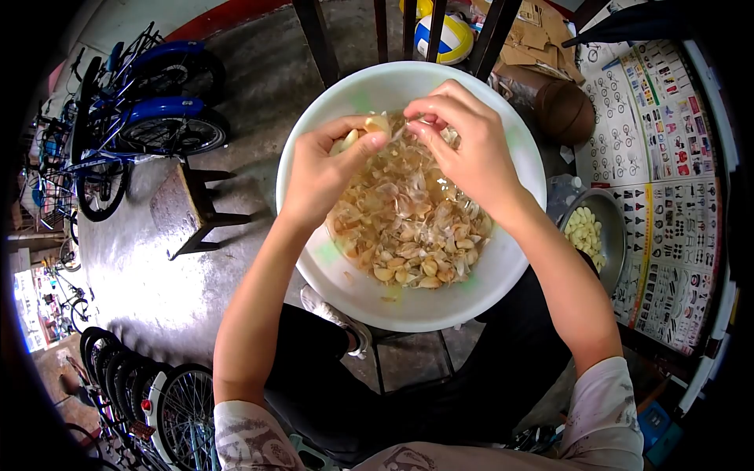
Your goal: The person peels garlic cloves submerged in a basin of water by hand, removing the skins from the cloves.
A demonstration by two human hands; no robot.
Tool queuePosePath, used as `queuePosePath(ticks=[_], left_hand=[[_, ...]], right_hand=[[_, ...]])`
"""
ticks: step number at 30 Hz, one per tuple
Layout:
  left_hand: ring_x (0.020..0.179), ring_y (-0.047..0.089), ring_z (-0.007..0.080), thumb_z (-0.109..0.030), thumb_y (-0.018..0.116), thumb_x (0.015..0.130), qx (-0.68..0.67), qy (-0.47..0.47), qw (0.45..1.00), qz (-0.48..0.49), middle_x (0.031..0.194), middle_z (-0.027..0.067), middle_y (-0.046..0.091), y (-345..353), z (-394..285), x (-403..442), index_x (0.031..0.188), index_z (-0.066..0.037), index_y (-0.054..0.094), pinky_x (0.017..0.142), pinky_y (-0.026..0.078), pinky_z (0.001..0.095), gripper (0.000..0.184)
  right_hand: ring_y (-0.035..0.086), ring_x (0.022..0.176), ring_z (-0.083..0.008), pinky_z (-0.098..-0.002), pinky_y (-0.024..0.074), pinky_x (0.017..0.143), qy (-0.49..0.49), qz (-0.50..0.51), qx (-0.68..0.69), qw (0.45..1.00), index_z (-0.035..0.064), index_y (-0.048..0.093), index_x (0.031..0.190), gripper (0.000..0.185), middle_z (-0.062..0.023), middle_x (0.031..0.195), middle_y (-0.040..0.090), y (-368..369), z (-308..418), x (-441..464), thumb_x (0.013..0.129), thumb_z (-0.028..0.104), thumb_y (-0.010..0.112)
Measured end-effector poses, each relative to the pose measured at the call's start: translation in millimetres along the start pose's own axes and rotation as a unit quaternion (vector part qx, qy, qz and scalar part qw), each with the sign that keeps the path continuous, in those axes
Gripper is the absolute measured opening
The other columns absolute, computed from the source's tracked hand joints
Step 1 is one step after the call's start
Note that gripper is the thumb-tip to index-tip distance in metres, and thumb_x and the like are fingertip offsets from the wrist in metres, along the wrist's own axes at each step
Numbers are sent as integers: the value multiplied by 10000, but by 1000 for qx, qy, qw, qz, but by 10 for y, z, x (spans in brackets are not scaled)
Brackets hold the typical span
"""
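Observation:
My left hand is over the left part of a large white basin, its fingers closed on pale garlic cloves. To the right, my right hand has its thumb and fingertips pinched together on a thin, whitish piece that looks like skin, close beside the cloves. Below both hands the basin holds water with many loose garlic skins and unpeeled cloves, gathered mostly in the middle and lower part.
A metal bowl of peeled cloves stands right of the basin, near printed sheets. A basketball and volleyball lie beyond the basin. At left are a wooden stool and bicycles.

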State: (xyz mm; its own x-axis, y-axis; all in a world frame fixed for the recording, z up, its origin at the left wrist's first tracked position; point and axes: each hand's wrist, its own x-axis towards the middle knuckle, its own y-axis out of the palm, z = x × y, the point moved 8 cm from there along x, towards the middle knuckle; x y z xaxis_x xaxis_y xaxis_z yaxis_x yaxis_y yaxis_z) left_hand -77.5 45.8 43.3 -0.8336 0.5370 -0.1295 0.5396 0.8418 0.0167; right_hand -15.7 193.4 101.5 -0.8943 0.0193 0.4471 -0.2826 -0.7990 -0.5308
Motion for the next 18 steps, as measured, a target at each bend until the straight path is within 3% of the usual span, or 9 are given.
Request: queuePosePath(ticks=[2, 4, 7, 13, 18], left_hand=[[746, 521, 40, -226, 737, 885, 28, 35, 999, -8, 827, -6, 639, 6, -57, -16, 994, 22, 700, 678, 450, 224, 273], [773, 560, 57, -203, 804, 813, 83, 58, 995, 21, 844, 9, 671, 51, -127, -24, 1003, 33, 698, 712, 486, 249, 321], [754, 561, 60, -206, 824, 785, 102, 44, 993, 29, 846, 14, 681, 36, -75, -20, 1003, 24, 707, 691, 484, 243, 338], [757, 563, 61, -194, 809, 802, 88, 39, 993, 62, 846, 26, 695, 89, -25, -11, 992, 29, 723, 699, 495, 245, 306], [767, 568, 64, -197, 808, 798, 76, 22, 993, 93, 853, 42, 709, 133, -29, -35, 994, 33, 727, 717, 502, 258, 313]], right_hand=[[655, 745, -208, -310, 516, 656, 8, -32, -2, 999, 14, 680, 967, 137, -75, 896, 615, -7, 42, 21, 831, 19, 700], [669, 736, -210, -305, 531, 636, -74, -24, 37, 996, 32, 708, 953, 144, -65, 894, 649, 35, 174, 33, 810, 26, 718], [673, 749, -206, -302, 538, 638, -89, -10, 28, 996, 44, 722, 945, 156, -53, 875, 672, 46, 174, 21, 790, 30, 730], [663, 728, -214, -312, 522, 622, -156, 4, 16, 988, 30, 701, 862, 94, -58, 851, 670, -1, 214, -3, 774, 23, 732], [654, 720, -231, -320, 512, 616, -150, 26, 51, 987, 28, 681, 842, 98, -66, 845, 663, 5, 208, 18, 759, 11, 731]])
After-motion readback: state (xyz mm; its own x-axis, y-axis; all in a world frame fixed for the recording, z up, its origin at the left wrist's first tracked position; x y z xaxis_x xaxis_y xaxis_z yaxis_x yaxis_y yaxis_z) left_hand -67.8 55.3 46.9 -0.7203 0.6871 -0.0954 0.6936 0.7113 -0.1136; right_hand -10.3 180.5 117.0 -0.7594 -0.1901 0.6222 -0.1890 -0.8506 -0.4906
